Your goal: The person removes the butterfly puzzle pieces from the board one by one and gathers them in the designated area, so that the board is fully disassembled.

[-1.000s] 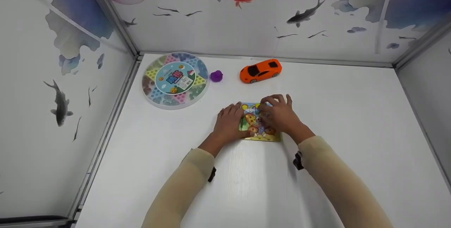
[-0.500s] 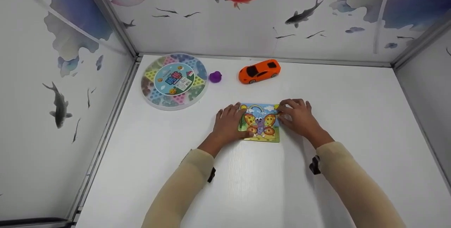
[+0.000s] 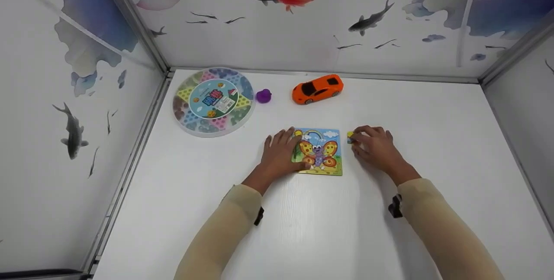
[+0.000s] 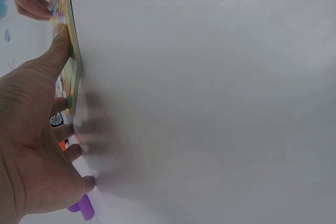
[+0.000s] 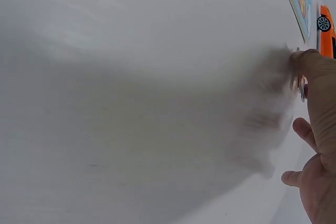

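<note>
A square butterfly jigsaw puzzle (image 3: 322,152) lies flat on the white table, mid-view. My left hand (image 3: 280,152) rests over its left side, thumb pressing the near part of the picture; in the left wrist view the other fingers of this hand (image 4: 37,135) reach down along the edge to the tabletop. Just right of the puzzle, my right hand (image 3: 377,150) pinches a small yellow-and-blue puzzle piece (image 3: 349,137) between thumb and fingers. Low over the table in the right wrist view, the right hand (image 5: 323,114) mostly covers that piece, its remaining fingers apart.
Behind the puzzle, an orange toy car (image 3: 318,89) stands near the back wall. To its left are a small purple toy (image 3: 263,95) and a round, clear-lidded board-game box (image 3: 214,126). Printed panels with metal frames enclose the table's back and sides.
My right hand has drawn back to the right off the puzzle, uncovering the picture, and now shows a small piece at its fingertips. The left hand has kept its place.
</note>
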The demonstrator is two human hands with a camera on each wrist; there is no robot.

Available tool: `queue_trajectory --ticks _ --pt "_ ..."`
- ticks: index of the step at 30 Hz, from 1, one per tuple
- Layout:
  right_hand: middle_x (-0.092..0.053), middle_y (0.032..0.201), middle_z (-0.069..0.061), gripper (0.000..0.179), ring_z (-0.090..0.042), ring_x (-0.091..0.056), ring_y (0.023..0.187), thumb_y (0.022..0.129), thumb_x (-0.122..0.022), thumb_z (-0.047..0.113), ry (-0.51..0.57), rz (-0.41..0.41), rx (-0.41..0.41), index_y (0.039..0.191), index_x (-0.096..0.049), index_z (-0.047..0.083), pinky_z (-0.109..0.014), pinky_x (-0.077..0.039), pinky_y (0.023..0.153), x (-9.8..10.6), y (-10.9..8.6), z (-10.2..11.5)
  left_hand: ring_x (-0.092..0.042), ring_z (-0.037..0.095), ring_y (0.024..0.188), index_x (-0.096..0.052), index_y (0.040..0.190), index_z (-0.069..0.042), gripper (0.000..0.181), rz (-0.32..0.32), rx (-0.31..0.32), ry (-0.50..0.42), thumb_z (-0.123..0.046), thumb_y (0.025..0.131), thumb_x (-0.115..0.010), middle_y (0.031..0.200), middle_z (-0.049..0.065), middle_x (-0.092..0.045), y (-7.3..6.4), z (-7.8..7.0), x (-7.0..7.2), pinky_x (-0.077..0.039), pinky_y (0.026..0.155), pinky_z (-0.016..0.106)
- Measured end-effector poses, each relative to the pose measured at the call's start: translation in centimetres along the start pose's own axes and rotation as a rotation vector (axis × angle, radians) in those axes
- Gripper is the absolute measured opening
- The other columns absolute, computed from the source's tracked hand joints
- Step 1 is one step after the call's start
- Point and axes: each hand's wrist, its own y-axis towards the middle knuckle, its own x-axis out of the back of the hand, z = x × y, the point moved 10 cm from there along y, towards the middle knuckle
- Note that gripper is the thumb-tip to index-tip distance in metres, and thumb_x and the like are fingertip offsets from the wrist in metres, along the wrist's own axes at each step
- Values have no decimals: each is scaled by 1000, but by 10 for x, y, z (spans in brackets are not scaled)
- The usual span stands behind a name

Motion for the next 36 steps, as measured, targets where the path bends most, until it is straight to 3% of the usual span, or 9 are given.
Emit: queue_trajectory --ticks 8,24,30,36 --pt "-64 152 -15 35 -53 -53 142 108 -73 22 6 8 26 142 -74 11 -82 -42 114 -1 -3 -1 -16 31 174 -35 175 -25 100 15 14 -30 -69 95 -77 187 2 -19 -3 0 -2 -8 138 70" --pt "-62 156 -15 36 -52 -52 144 109 -71 20 22 -11 26 144 -71 12 -82 -41 116 1 -5 1 -7 32 176 -29 177 -27 100 32 -4 -7 -73 98 -69 189 3 -12 -3 1 -7 -2 136 74" --pt "-53 164 -14 45 -50 -46 148 108 -73 27 18 5 -8 150 -66 16 -81 -34 121 0 -4 6 -8 32 176 -31 176 -26 100 30 -9 -12 -73 97 -70 189 3 -12 -3 1 -6 -2 136 74" --pt "-49 167 -15 57 -48 -39 153 106 -75 38 -1 54 -27 157 -61 16 -80 -25 127 -8 7 26 -9 31 175 -32 176 -27 100 34 1 -10 -73 96 -71 189 2 -13 -2 1 -6 -3 136 74"
